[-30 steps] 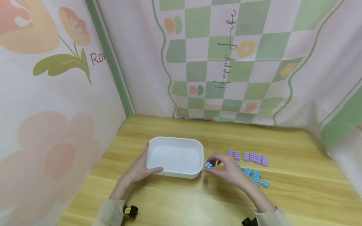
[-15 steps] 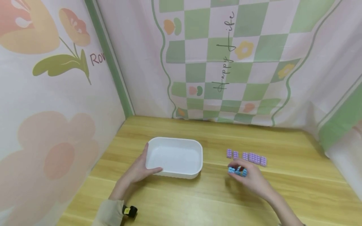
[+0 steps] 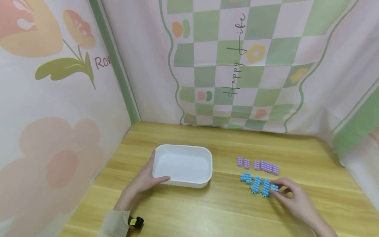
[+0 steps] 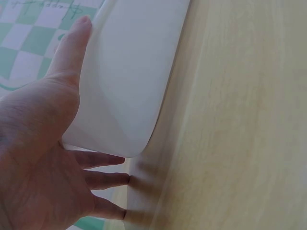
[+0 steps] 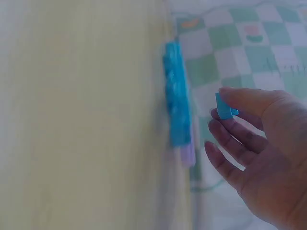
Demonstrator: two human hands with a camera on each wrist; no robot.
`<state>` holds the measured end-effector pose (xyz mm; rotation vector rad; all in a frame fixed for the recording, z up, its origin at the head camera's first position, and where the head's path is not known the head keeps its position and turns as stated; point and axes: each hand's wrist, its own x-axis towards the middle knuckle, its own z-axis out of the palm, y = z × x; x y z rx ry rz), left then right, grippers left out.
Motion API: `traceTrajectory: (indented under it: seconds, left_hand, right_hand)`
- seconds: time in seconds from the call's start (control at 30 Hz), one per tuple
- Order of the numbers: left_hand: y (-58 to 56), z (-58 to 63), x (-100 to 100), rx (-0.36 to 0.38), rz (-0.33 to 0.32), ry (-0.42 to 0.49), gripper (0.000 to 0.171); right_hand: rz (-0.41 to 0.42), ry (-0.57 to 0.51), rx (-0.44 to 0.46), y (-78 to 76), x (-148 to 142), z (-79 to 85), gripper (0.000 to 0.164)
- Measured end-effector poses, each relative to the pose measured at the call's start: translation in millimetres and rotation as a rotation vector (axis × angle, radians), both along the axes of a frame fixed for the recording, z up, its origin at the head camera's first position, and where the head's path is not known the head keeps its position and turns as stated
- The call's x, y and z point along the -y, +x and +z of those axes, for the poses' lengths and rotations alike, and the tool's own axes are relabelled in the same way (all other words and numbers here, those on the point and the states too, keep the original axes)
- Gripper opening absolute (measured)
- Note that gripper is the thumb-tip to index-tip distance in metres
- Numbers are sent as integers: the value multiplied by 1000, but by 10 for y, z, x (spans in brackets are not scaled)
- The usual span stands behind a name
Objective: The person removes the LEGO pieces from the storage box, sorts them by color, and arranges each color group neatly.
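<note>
My left hand (image 3: 145,176) rests against the left front corner of a white plastic bin (image 3: 181,184), thumb along the front wall, other fingers straight at its left side. In the left wrist view the thumb lies on the bin's wall (image 4: 129,81), the lower fingers spread below it. My right hand (image 3: 296,199) pinches a small blue toy brick (image 5: 224,106) between thumb and index finger. In the right wrist view that brick is apart from the other blue bricks (image 5: 177,96). Those studded blue bricks (image 3: 256,185) form a row left of my right hand.
Several purple toy bricks (image 3: 267,166) lie in a row behind the blue ones. A patterned curtain (image 3: 225,65) closes off the table's back edge, and another flowered curtain (image 3: 59,98) stands on the left. The wooden table (image 3: 189,214) extends in front.
My right hand has moved right, from beside the bin to the right end of the blue row. A blue brick now lies at the row's left end. The left hand and bin stay put.
</note>
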<state>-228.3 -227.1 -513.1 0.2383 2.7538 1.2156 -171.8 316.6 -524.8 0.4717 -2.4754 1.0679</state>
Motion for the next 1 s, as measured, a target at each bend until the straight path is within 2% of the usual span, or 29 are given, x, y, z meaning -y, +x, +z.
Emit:
traceTrajectory:
  seconds: [0.27, 0.4, 0.7, 1.0]
  left_hand:
    - [-12, -6, 51, -14, 1, 3, 138]
    - [-22, -17, 73, -15, 3, 1, 138]
    - [-37, -45, 84, -18, 3, -2, 139]
    - [-51, -49, 70, -16, 10, -13, 139]
  right_hand:
    - [-60, 107, 58, 10, -196, -134, 32]
    - [-62, 104, 67, -22, -203, -174, 32]
    - [-100, 153, 95, -15, -254, -131, 30]
    - [-114, 250, 180, -34, -297, -123, 25]
